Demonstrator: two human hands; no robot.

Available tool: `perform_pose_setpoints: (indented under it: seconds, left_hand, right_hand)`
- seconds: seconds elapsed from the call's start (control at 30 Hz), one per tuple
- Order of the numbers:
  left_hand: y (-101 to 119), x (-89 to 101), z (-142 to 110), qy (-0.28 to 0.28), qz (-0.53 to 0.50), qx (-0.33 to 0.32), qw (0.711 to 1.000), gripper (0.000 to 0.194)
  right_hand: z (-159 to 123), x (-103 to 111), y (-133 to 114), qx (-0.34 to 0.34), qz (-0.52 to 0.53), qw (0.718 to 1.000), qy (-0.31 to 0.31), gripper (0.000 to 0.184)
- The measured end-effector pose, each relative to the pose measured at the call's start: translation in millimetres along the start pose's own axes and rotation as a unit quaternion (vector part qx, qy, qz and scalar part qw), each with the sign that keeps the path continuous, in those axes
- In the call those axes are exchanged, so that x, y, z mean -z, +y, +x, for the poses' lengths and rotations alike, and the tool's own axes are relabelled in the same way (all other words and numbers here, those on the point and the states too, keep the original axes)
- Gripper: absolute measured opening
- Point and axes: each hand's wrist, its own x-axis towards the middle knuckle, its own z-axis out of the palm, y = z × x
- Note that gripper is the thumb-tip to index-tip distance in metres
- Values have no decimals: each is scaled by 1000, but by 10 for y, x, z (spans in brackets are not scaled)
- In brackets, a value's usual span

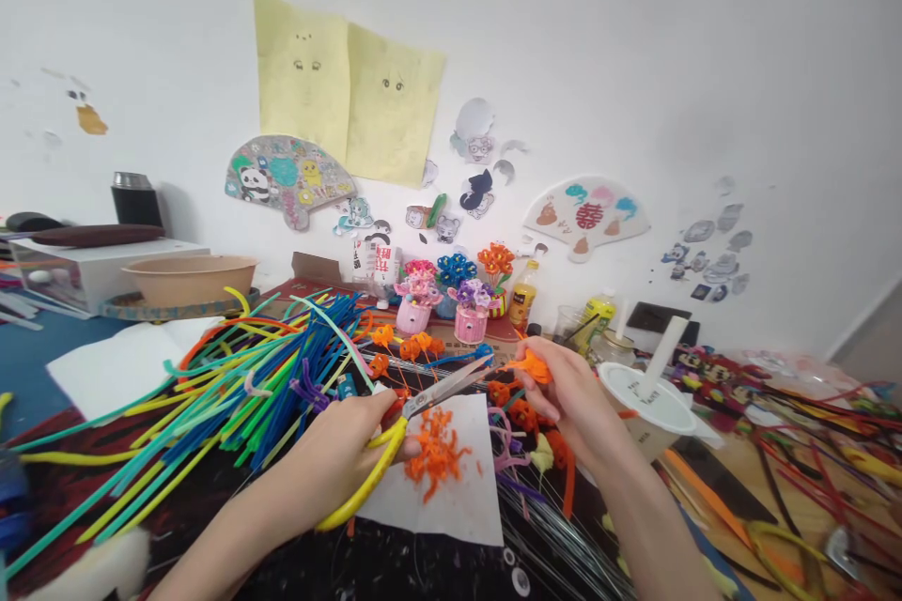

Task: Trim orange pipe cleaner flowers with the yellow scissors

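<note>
My left hand (pixel 338 451) is closed around yellow-handled scissors (pixel 409 427), whose blades point up and right toward my right hand. My right hand (pixel 570 394) pinches a small orange pipe-cleaner piece (pixel 532 364) just past the blade tips. Below the scissors, a heap of orange fuzzy clippings (pixel 437 460) lies on a white paper sheet (pixel 458 498). Several small orange pipe-cleaner flowers (pixel 409 345) stand on wire stems behind the scissors.
A big pile of coloured pipe cleaners (pixel 232 385) spreads to the left. A lidded drink cup with a straw (pixel 652 404) stands right of my right hand. Small flower pots (pixel 451 300) and bottles line the wall. Red and yellow pipe cleaners (pixel 810 451) cover the right side.
</note>
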Motion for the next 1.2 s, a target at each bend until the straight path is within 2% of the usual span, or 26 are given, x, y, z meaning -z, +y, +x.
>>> perform_pose_setpoints:
  seconds: [0.3,0.43,0.6,0.8,1.0,1.2]
  left_hand:
    - [55,22,-2,-26,-21,-7,999,30]
    - [36,18,15,-28,-16,-9,999,32]
    - [39,13,15,-37,-60,-33,997,29]
    - [94,43,-5,-50,-76,-19,996,28]
    - [109,63,-30,-21,-56,2,998,28]
    - [85,34,-29,-18,-20,17,999,24]
  right_hand:
    - [-22,7,-12,12,17,999,-40,26]
    - [-24,6,-13,9,13,999,-42,28]
    - [-16,5,-8,15,27,998,-53,27]
    - [-24,0,3,17,38,998,-56,27]
    - [-17,9,-21,20,36,998,-41,27]
    - [-17,33,10,30,36,997,-55,27]
